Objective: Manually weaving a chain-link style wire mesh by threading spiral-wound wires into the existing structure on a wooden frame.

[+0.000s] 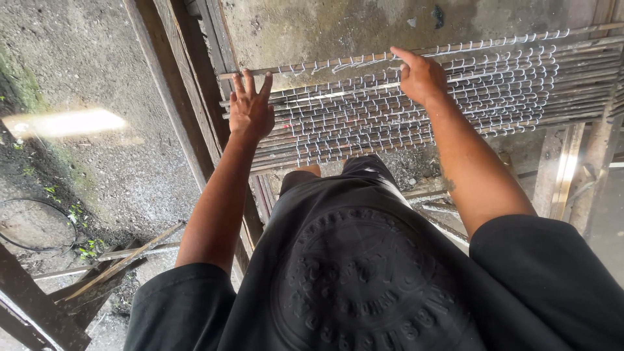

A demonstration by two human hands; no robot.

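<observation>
Rods [494, 84] with hooked white ends lie in a flat row across the wooden frame [195, 97], far centre to right. I see left hand [250, 110] flat on the row's left end, fingers spread, grip open, holding nothing. Right hand [421, 77] rests on the rods further right, fingers curled at the far edge; can't tell if it grips one.

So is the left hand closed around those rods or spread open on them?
Spread open. The left hand lies flat with fingers splayed on the end of the bundle of hooked metal rods, gripping nothing.
</observation>
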